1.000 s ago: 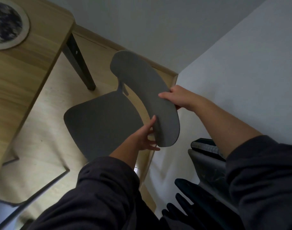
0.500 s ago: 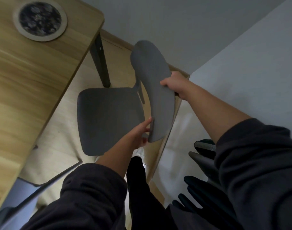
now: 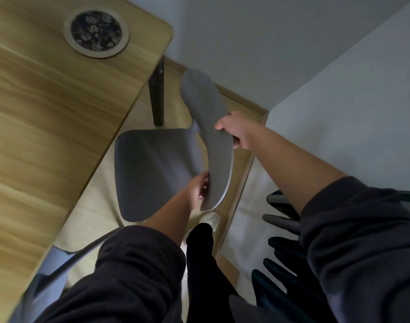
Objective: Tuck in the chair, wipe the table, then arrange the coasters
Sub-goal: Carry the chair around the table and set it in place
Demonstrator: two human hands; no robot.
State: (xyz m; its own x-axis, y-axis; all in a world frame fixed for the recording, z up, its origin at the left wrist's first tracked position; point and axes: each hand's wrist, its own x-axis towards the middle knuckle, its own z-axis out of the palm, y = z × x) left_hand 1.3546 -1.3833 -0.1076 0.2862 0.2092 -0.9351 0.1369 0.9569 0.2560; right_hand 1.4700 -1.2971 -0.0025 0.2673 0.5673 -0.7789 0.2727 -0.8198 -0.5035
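Both hands clasp the curved backrest of the grey moulded-plastic chair [image 3: 157,169], left hand [image 3: 199,186] near, right hand [image 3: 234,129] far, evidently to steer its seat under the light wooden table [image 3: 48,108] at left.

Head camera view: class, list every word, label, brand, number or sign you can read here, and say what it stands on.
None: no readable text shows.
The coaster on the table carries only a dark floral pattern.
The grey chair, held by the left hand and right hand, is plain.
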